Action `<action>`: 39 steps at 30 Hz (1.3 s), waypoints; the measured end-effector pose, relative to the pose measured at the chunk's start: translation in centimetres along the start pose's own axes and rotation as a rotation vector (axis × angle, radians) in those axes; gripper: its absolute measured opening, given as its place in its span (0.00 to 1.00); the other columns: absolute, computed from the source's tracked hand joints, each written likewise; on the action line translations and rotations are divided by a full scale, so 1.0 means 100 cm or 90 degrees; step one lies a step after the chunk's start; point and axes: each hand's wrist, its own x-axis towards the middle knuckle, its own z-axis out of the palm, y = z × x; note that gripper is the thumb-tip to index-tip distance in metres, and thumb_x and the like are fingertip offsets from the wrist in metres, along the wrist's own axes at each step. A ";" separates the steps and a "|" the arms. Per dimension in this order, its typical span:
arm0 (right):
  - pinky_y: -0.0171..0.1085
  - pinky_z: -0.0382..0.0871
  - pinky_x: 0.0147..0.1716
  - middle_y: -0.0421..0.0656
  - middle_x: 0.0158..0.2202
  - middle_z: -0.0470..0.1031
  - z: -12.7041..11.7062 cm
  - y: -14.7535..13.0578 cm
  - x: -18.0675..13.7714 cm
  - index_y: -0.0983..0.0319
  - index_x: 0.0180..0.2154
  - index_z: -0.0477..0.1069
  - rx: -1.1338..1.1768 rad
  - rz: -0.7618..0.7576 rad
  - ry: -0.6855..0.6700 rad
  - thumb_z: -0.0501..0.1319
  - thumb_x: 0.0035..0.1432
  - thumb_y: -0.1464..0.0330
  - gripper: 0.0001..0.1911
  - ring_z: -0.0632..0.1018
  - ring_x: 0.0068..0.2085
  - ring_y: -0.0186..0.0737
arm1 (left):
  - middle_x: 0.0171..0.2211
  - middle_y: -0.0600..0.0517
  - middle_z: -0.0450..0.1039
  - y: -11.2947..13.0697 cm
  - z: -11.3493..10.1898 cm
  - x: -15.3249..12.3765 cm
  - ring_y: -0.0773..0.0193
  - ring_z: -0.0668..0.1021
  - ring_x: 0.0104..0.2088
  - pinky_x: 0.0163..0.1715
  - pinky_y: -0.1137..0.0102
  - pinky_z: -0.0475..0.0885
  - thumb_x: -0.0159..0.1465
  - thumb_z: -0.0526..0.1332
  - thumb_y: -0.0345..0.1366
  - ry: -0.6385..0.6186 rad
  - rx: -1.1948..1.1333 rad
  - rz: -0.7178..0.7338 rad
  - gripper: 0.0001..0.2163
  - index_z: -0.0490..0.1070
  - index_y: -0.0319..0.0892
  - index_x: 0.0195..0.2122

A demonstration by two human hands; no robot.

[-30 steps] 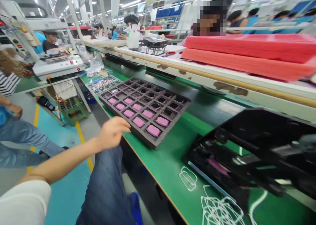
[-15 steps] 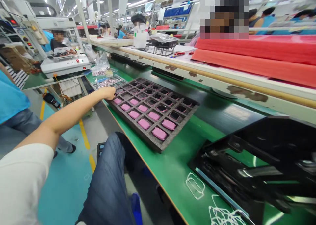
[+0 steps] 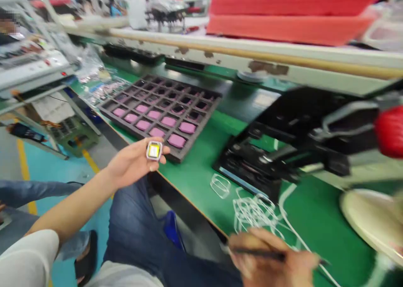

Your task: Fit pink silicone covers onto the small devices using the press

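My left hand (image 3: pixel 130 164) is held palm up above my lap, its fingers closed round a small watch case (image 3: pixel 154 150) with a pale rim and a yellow-and-white inside. Just beyond it lies a dark foam tray (image 3: pixel 181 153) of cells, several holding pink cases (image 3: pixel 176 141) and others black-faced ones. My right hand (image 3: pixel 270 259), blurred by motion at the lower edge, grips a thin dark pen-like tool (image 3: pixel 258 252); its exact kind is unclear. Near that hand, white ring-shaped gaskets (image 3: pixel 256 211) lie in a tangled heap, with a few (image 3: pixel 220 186) apart.
A black metal hand press (image 3: pixel 283 123) with a red knob (image 3: pixel 390 131) stands on the green bench at right. Beside it is a cream round disc (image 3: pixel 371 220). Red foam sheets (image 3: pixel 273 29) lie on the raised shelf. Bags of small parts (image 3: pixel 103 87) sit at far left.
My left hand has come back from the tray's near left corner and now holds a watch case. My right hand has entered view with a dark tool. The view has swung right and down.
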 end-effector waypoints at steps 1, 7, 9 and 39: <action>0.39 0.80 0.28 0.44 0.32 0.82 0.001 0.005 -0.005 0.56 0.46 0.82 0.021 0.001 0.022 0.56 0.76 0.44 0.26 0.82 0.28 0.39 | 0.53 0.37 0.81 -0.025 0.020 -0.004 0.57 0.84 0.42 0.34 0.71 0.76 0.68 0.71 0.43 -0.019 -0.052 -0.049 0.19 0.78 0.39 0.57; 0.40 0.83 0.38 0.43 0.41 0.82 0.006 0.028 -0.015 0.55 0.46 0.83 -0.123 -0.204 0.123 0.72 0.66 0.72 0.08 0.84 0.37 0.40 | 0.46 0.42 0.83 -0.108 0.088 -0.015 0.61 0.83 0.34 0.25 0.71 0.75 0.71 0.70 0.41 -0.090 0.002 -0.151 0.18 0.73 0.42 0.58; 0.42 0.83 0.41 0.44 0.43 0.82 0.003 0.029 -0.016 0.55 0.49 0.83 -0.258 -0.280 0.091 0.70 0.65 0.78 0.15 0.84 0.42 0.42 | 0.43 0.45 0.82 -0.113 0.092 -0.015 0.63 0.82 0.31 0.24 0.72 0.76 0.71 0.69 0.43 -0.109 0.020 -0.156 0.19 0.72 0.42 0.59; 0.62 0.83 0.57 0.48 0.58 0.81 0.007 0.048 -0.011 0.55 0.58 0.80 -0.427 -0.429 -0.111 0.66 0.67 0.81 0.23 0.81 0.61 0.58 | 0.53 0.45 0.82 -0.106 0.078 -0.023 0.56 0.82 0.52 0.54 0.63 0.76 0.70 0.70 0.44 -0.066 0.114 -0.209 0.19 0.78 0.47 0.60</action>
